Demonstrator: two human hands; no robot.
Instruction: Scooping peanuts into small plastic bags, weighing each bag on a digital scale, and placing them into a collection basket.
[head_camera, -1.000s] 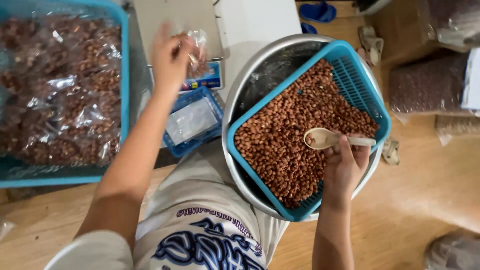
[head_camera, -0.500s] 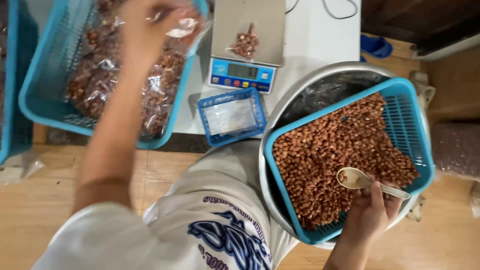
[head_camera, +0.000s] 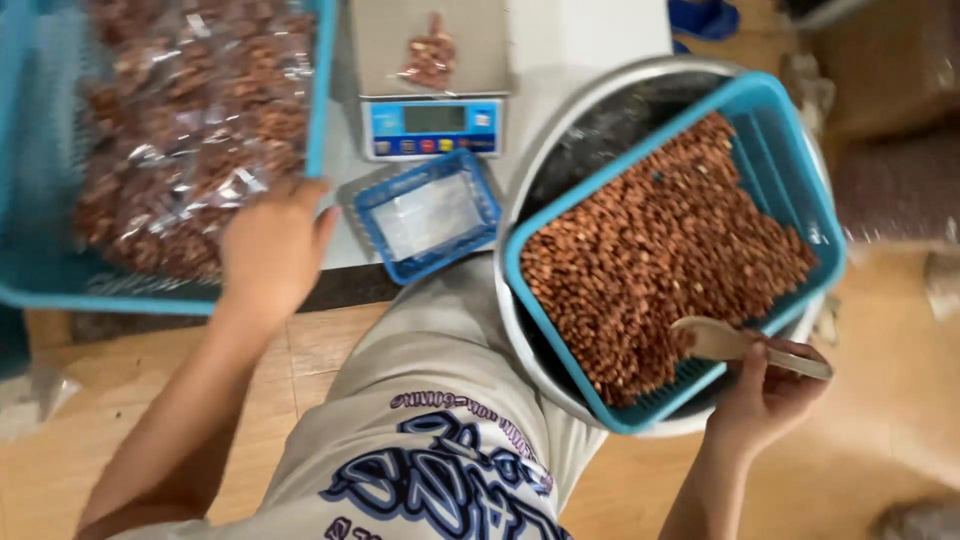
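My left hand (head_camera: 270, 250) hovers at the near right rim of a large blue basket (head_camera: 150, 295) filled with small clear bags of peanuts (head_camera: 190, 130); its fingers are loose and I see nothing in it. My right hand (head_camera: 765, 395) grips a wooden spoon (head_camera: 715, 340), whose bowl rests at the near edge of loose peanuts (head_camera: 660, 250). These fill a second blue basket (head_camera: 800, 150), which sits tilted in a round metal bowl (head_camera: 565, 150).
A digital scale (head_camera: 435, 120) stands at the back with one small bag of peanuts (head_camera: 430, 55) on its plate. In front of it is a small blue tray (head_camera: 475, 185) of empty clear bags. My knee in light trousers (head_camera: 430, 370) is below, on a wooden floor (head_camera: 880, 450).
My left hand has drawn back from over the large basket to its near rim, and the small bag it held is gone from it. The right hand still holds the spoon.
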